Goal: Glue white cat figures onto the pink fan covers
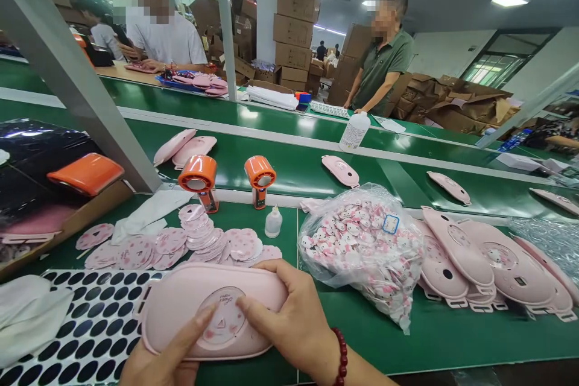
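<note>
A pale pink oval plastic case (172, 304) lies between my two hands, above the green bench. A round patterned disc (221, 319) sits in the window at its centre. My left hand (167, 350) wraps the case from the lower left, thumb on the disc's left edge. From the right, my right hand (294, 313) grips the case, its thumb pressing near the disc's upper right. Just beyond lie stacks of round pink discs (208, 244). Left of the case is a sheet of black round stickers (90, 313), partly under a white cloth (31, 313).
A plastic bag of small printed pieces (357, 235) stands right of centre, beside piled pink cases (456, 253). Two orange handheld fans (198, 178) and a small bottle (273, 223) stand behind the discs. More cases (340, 170) lie on the conveyor. Other people (384, 66) are across it.
</note>
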A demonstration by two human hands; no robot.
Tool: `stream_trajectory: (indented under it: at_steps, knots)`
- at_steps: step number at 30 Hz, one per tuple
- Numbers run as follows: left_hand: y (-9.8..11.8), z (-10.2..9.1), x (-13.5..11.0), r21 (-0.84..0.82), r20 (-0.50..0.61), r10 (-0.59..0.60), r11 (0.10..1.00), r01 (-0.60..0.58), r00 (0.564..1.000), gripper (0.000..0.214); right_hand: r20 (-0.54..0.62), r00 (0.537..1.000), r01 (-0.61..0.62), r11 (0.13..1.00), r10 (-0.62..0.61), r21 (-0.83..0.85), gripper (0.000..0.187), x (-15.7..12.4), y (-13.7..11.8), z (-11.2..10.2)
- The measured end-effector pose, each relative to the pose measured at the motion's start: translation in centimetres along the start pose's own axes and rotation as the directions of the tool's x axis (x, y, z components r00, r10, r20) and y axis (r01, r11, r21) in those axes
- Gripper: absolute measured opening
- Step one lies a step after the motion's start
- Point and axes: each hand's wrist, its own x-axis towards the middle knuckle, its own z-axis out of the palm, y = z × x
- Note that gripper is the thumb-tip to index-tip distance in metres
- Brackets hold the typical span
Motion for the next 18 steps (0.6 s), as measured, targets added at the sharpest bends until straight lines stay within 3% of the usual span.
stream_trajectory:
  at_steps: [2, 7, 9, 13, 18]
  knots:
    - [0.8, 0.4, 0.3, -0.016, -0.044, 0.02, 1.0, -0.021, 0.999, 0.081, -0.017, 1.0, 0.018, 1.0, -0.017, 0.015, 0.042, 0.6, 0.5, -0.5]
    - [1.7, -0.6, 1.4, -0.034, -0.144, 0.073, 0.996, -0.079, 0.987, 0.076, -0.264, 0.964, -0.009, 0.99, -0.029, -0.144, 0.064, 4.1, 3.3, -1.3]
    - [1.8, -1.2, 1.7, -0.029, -0.159, 0.075, 0.996, -0.081, 0.984, 0.077, -0.268, 0.963, -0.042, 0.98, -0.013, -0.196, 0.064, 6.0, 4.7, -0.9]
    - [1.7, -2.0, 2.0, -0.028, -0.137, 0.042, 0.999, -0.046, 0.99, 0.084, -0.228, 0.974, -0.039, 0.979, -0.008, -0.199, 0.042, 8.9, 6.5, 0.4]
    - [1.8, -2.1, 2.1, -0.013, -0.161, 0.018, 1.0, -0.021, 0.987, 0.092, -0.19, 0.978, 0.057, 0.988, -0.084, -0.142, 0.034, 7.6, 5.4, 0.0]
